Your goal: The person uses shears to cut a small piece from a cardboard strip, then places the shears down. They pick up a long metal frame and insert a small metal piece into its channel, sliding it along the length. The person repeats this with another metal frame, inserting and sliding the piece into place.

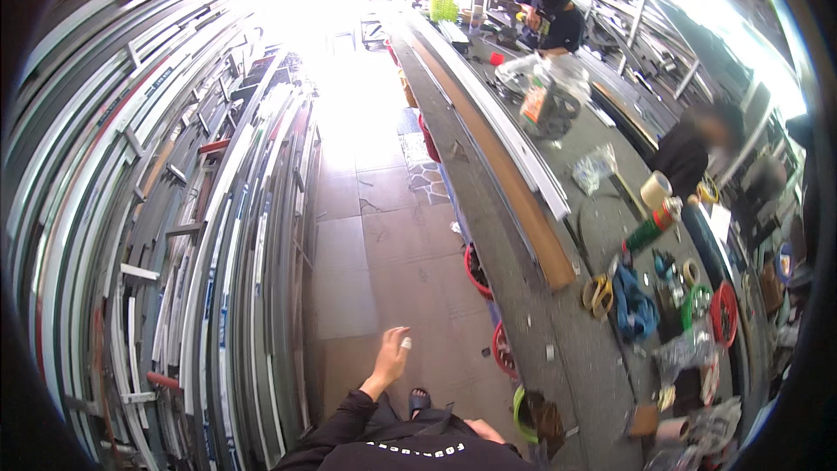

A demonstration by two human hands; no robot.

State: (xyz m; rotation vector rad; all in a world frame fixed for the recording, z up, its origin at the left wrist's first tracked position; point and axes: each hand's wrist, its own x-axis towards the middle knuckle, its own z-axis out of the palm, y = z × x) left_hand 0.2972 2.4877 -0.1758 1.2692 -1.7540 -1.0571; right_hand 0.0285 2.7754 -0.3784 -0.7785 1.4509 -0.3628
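My left hand (390,359) hangs over the tiled floor in the aisle, fingers loosely apart, holding nothing that I can see. Something white, like a wrap or bandage, shows on one of its fingers. Only a small part of my right hand (485,430) shows, low beside my dark top, near the workbench's edge; its fingers are hidden. Close to it stands a green bin (525,414) with brown material at its side. On the workbench (558,358) lie a long brown strip (523,225) and white profiles (514,144).
Racks of long metal profiles (187,235) line the left. Red baskets (503,351) stand along the bench's edge. The bench carries a green spray can (652,225), tape rolls (598,296), blue cloth (635,301) and plastic bags (594,167). A person (554,17) works across it; others sit farther right.
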